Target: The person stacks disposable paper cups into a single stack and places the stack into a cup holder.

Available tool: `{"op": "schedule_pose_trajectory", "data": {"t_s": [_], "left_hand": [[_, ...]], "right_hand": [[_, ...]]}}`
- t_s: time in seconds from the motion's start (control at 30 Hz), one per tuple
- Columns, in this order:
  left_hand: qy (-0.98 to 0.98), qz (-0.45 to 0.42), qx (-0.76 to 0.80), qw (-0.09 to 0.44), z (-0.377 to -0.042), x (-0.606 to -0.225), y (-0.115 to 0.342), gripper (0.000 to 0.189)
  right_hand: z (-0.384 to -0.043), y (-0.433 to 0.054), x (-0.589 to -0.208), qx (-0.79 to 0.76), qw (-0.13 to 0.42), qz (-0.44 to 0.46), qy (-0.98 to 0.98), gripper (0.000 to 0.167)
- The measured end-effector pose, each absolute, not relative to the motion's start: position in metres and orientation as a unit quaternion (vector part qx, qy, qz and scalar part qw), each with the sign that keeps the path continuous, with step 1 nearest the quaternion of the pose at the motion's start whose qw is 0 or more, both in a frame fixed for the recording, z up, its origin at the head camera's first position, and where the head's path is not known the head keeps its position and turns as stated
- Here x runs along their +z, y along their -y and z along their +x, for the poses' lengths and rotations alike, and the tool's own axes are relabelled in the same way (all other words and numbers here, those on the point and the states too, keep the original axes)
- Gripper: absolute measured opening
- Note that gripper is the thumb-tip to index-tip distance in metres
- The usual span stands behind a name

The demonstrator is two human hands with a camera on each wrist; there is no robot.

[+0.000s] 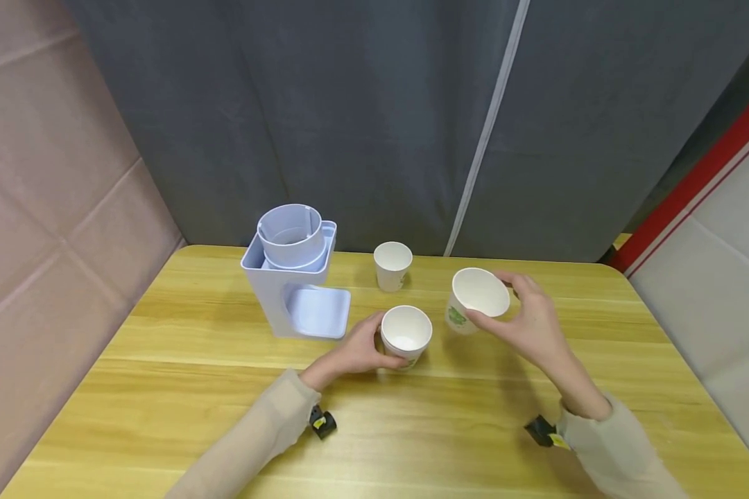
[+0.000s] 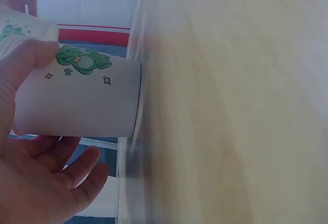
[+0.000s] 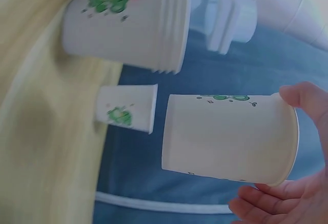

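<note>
Around the stack of white paper cups (image 1: 406,327) on the table, my left hand (image 1: 360,348) curls its thumb and fingers. Several nested rims of that stack show in the right wrist view, and a green cartoon print marks its side. My right hand (image 1: 532,324) grips a single paper cup (image 1: 459,315) near its rim, thumb on one side and fingers on the other. In the right wrist view this cup hangs above the table, its base apart from the wood. Another paper cup (image 1: 392,276) stands upright behind the stack.
A pale blue plastic holder (image 1: 268,298) with a round cylinder (image 1: 292,239) in its top and a flat square base plate (image 1: 320,313) stands left of the cups. The wooden table (image 1: 437,430) ends at a dark grey curtain (image 1: 362,125). Light panels flank both sides.
</note>
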State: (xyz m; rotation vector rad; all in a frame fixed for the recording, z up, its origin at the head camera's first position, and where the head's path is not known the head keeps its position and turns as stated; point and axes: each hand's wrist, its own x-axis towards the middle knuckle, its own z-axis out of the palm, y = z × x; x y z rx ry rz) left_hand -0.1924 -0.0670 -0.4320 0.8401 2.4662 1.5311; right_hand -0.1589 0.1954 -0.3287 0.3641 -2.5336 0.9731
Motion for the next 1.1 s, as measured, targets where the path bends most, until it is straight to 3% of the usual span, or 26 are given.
{"op": "schedule_pose_trajectory", "data": {"t_s": [0.43, 1.1], "left_hand": [[-0.817, 0.273, 0.504, 0.065, -0.192, -0.431, 0.068, 0.074], [-0.819, 0.279, 0.497, 0.070, -0.194, -0.431, 0.069, 0.069]], "right_hand": [[-0.153, -0.164, -0.307, 0.370, 0.233, 0.210, 0.874, 0.061], [-0.165, -0.129, -0.327, 0.395, 0.141, 0.226, 0.879, 0.059]]}}
